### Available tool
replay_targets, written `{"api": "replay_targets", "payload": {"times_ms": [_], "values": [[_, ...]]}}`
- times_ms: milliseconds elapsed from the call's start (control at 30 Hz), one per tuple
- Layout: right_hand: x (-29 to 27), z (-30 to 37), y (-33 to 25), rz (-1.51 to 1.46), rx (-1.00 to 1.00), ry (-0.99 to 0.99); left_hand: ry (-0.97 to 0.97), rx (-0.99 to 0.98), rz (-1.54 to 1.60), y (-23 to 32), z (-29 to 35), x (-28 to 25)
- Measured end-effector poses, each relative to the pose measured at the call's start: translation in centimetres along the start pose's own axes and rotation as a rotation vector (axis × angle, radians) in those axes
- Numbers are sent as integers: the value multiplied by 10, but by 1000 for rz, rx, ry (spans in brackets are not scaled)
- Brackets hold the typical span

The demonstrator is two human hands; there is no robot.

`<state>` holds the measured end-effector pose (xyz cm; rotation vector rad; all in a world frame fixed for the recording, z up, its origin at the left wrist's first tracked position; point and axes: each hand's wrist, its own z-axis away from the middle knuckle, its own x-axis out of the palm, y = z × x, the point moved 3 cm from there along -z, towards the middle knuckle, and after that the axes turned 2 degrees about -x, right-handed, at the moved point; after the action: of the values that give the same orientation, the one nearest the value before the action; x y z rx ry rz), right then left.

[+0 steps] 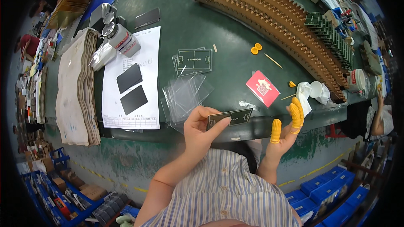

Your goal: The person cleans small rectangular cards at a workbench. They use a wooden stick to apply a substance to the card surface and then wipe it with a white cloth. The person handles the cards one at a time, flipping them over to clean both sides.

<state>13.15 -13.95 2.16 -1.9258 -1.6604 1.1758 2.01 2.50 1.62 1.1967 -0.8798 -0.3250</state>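
My left hand (201, 127) pinches a small dark rectangular plate (230, 118) with pale line markings, holding it level just above the near edge of the green table (176, 21). My right hand (287, 131) is raised beside it to the right, fingers spread and empty, with yellow rubber finger cots on thumb and fingertips. Just beyond my left hand lies a loose pile of clear plastic sleeves (185, 94). Farther off lies a stack of similar dark plates in clear sleeves (193, 61).
A white paper sheet (132, 80) with two black cards lies at left, next to folded cloth (78, 88) and a bottle (122, 38). Long brown slotted racks (273, 21) curve across the back. A red packet (262, 88), yellow cots and white cups lie at right.
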Motion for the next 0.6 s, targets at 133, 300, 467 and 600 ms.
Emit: {"api": "replay_targets", "payload": {"times_ms": [133, 300, 467, 600], "values": [[7, 2, -7, -172, 68, -31, -29, -180, 64, 3, -3, -3], [-2, -5, 0, -12, 58, 51, -76, -261, 146, 3, -4, -9], [-22, -14, 5, 169, 119, 100, -104, -312, 176, 5, 1, -15], [-29, -18, 7, 327, 109, 63, -104, -295, 183, 9, 1, -23]]}}
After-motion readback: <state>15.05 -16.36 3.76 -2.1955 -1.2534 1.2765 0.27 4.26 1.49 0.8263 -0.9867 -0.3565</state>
